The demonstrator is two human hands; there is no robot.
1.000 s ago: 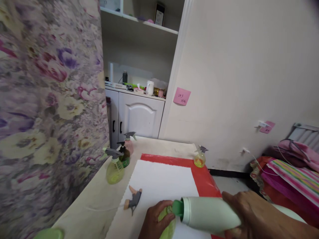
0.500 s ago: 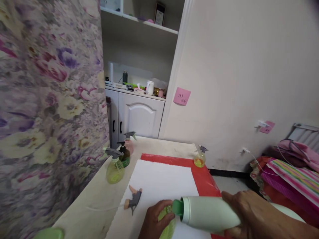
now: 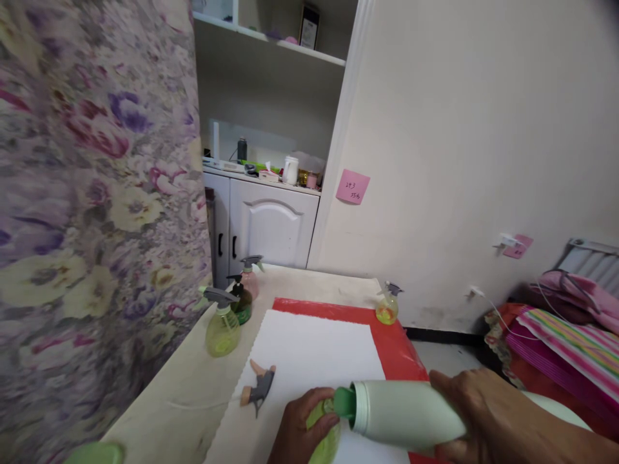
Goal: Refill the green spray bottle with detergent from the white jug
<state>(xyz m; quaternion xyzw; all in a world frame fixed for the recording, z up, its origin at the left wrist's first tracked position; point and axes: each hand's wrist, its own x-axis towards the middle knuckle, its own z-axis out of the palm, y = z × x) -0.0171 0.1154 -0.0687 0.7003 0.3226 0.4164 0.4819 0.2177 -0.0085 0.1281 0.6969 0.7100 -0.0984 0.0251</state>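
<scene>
Both have fingers clamped: left hand [image 3: 300,426] on yellowish bottle [image 3: 327,446]; right hand [image 3: 476,412], at three o'clock, on pale-green bottle [image 3: 403,414].

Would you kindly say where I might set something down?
Bare patches: the white sheet between the spray head and red sheet; the far table strip between the pink bottle and small yellow bottle. Crowded: around the left hand, right hand, dark bottle and green spray bottle.

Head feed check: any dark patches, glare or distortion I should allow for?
Head view: the shelf recess is dim, and the picture's top-right corner dark; head view: the right hand seems stretched near the edge; head view: the pale green bottle has a clear outline, the red sheet a faint sheen.
</scene>
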